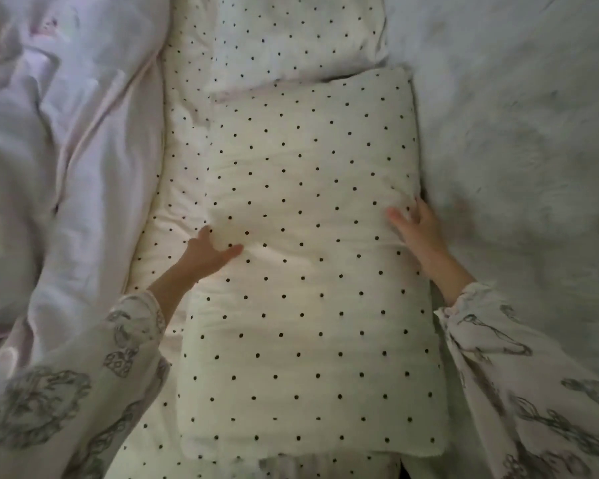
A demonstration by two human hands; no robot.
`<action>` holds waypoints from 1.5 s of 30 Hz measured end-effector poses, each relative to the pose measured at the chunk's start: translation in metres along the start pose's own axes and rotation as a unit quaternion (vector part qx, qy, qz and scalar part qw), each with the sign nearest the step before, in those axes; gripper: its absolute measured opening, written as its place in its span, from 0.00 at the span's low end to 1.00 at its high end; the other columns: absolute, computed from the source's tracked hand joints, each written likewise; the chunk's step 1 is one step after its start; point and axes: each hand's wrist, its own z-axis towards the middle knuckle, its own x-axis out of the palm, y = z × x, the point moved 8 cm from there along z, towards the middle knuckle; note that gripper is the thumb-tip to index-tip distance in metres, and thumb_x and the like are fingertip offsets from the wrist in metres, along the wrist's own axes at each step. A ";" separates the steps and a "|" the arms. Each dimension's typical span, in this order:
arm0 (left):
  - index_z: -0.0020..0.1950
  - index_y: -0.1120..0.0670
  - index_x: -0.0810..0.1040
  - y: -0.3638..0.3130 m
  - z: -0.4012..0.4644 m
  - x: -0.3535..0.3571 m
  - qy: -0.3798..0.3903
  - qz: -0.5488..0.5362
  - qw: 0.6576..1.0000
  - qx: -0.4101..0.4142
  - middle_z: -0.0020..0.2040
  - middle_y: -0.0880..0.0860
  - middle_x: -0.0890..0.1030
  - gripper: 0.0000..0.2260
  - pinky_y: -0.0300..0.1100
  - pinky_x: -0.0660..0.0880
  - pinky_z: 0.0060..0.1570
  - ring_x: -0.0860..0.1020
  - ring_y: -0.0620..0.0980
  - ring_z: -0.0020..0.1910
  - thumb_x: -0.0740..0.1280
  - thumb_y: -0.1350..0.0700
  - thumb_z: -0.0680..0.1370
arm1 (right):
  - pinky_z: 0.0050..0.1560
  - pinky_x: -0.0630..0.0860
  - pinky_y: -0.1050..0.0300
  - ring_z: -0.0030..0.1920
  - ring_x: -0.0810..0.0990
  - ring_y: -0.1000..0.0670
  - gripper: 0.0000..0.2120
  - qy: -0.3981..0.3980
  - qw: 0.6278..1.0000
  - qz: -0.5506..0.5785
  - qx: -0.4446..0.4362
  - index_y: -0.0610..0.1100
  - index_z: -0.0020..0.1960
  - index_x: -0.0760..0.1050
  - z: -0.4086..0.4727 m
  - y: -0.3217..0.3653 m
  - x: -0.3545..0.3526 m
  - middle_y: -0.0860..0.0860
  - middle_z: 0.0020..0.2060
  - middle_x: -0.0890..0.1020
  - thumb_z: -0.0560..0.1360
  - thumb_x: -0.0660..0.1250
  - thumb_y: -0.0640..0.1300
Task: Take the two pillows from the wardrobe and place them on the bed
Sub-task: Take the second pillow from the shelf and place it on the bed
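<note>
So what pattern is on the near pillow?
Small dark dots on cream, on the near pillow; seen in the head view.

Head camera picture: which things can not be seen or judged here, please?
- Wardrobe: not in the head view; the frame shows only bedding.
- Far pillow: its top is cut off by the upper edge.
- Near pillow: its underside is hidden.
- Left hand and right hand: whether they grip or only press is unclear; fingers sink into fabric.
- Fluffy blanket: blurred, texture unclear.
</note>
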 end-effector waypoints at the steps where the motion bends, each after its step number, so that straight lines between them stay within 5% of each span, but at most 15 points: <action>1: 0.75 0.54 0.48 0.012 0.002 0.010 0.010 0.037 0.999 -0.010 0.74 0.60 0.58 0.42 0.51 0.64 0.66 0.61 0.60 0.71 0.70 0.44 0.71 | 0.71 0.62 0.48 0.71 0.65 0.48 0.35 0.005 0.999 -0.041 0.004 0.47 0.75 0.57 0.002 -0.014 0.009 0.48 0.72 0.65 0.73 0.66 0.55; 4: 0.75 0.46 0.40 0.044 0.002 0.031 -0.001 0.032 0.999 -0.004 0.76 0.57 0.48 0.47 0.55 0.57 0.71 0.55 0.59 0.73 0.70 0.40 0.70 | 0.73 0.59 0.44 0.74 0.59 0.47 0.39 -0.012 0.995 -0.095 0.005 0.51 0.76 0.49 -0.003 -0.048 0.020 0.50 0.75 0.58 0.72 0.61 0.63; 11: 0.75 0.44 0.47 0.087 -0.015 0.036 -0.005 -0.092 0.995 -0.027 0.74 0.53 0.61 0.50 0.55 0.61 0.70 0.62 0.55 0.71 0.71 0.32 0.62 | 0.71 0.63 0.44 0.70 0.65 0.48 0.33 -0.012 0.994 -0.105 0.002 0.53 0.74 0.54 -0.042 -0.083 0.008 0.51 0.73 0.65 0.74 0.55 0.65; 17: 0.74 0.49 0.52 0.118 -0.065 0.043 -0.018 -0.083 0.990 -0.108 0.70 0.55 0.66 0.49 0.52 0.70 0.62 0.69 0.57 0.65 0.70 0.31 0.61 | 0.58 0.66 0.57 0.60 0.71 0.52 0.32 0.013 0.994 -0.076 0.076 0.53 0.72 0.56 -0.121 -0.121 -0.004 0.52 0.66 0.71 0.73 0.54 0.67; 23: 0.72 0.44 0.51 0.154 -0.115 0.055 0.072 -0.134 0.971 -0.183 0.61 0.49 0.70 0.50 0.48 0.76 0.39 0.75 0.49 0.50 0.70 0.30 0.57 | 0.64 0.70 0.45 0.60 0.74 0.50 0.32 0.012 0.992 -0.037 0.116 0.53 0.70 0.63 -0.158 -0.142 -0.010 0.52 0.63 0.75 0.70 0.62 0.66; 30: 0.73 0.50 0.52 0.149 -0.143 0.067 0.014 -0.146 0.981 -0.124 0.66 0.52 0.71 0.53 0.49 0.74 0.56 0.74 0.53 0.59 0.74 0.32 0.57 | 0.55 0.73 0.49 0.55 0.77 0.50 0.33 -0.022 0.991 -0.050 0.119 0.59 0.59 0.67 -0.172 -0.144 -0.031 0.57 0.54 0.76 0.60 0.64 0.74; 34: 0.73 0.48 0.50 0.147 -0.151 0.084 0.026 -0.142 0.984 -0.102 0.69 0.53 0.67 0.53 0.57 0.70 0.63 0.68 0.56 0.67 0.74 0.35 0.57 | 0.58 0.72 0.47 0.56 0.75 0.50 0.33 -0.067 0.990 -0.082 0.095 0.58 0.64 0.65 -0.177 -0.148 -0.045 0.56 0.58 0.75 0.64 0.64 0.71; 38: 0.74 0.47 0.48 0.151 -0.148 0.091 0.046 -0.136 0.982 -0.124 0.71 0.54 0.64 0.56 0.59 0.67 0.66 0.65 0.56 0.69 0.73 0.33 0.55 | 0.63 0.70 0.43 0.61 0.74 0.45 0.32 -0.071 0.988 -0.080 0.109 0.50 0.69 0.65 -0.171 -0.155 -0.044 0.49 0.63 0.75 0.70 0.65 0.63; 42: 0.72 0.46 0.51 0.151 -0.158 0.090 0.031 -0.154 0.983 -0.097 0.69 0.50 0.67 0.51 0.49 0.72 0.58 0.70 0.52 0.63 0.75 0.34 0.58 | 0.62 0.70 0.47 0.60 0.74 0.47 0.32 -0.111 0.986 -0.085 0.088 0.53 0.67 0.67 -0.175 -0.155 -0.058 0.50 0.63 0.75 0.68 0.63 0.67; 45: 0.74 0.47 0.47 0.158 -0.157 0.095 0.054 -0.135 0.981 -0.127 0.71 0.52 0.64 0.54 0.56 0.68 0.64 0.66 0.56 0.68 0.74 0.33 0.58 | 0.63 0.68 0.46 0.62 0.73 0.43 0.29 -0.101 0.982 -0.125 0.099 0.50 0.68 0.66 -0.172 -0.162 -0.057 0.46 0.64 0.75 0.72 0.61 0.64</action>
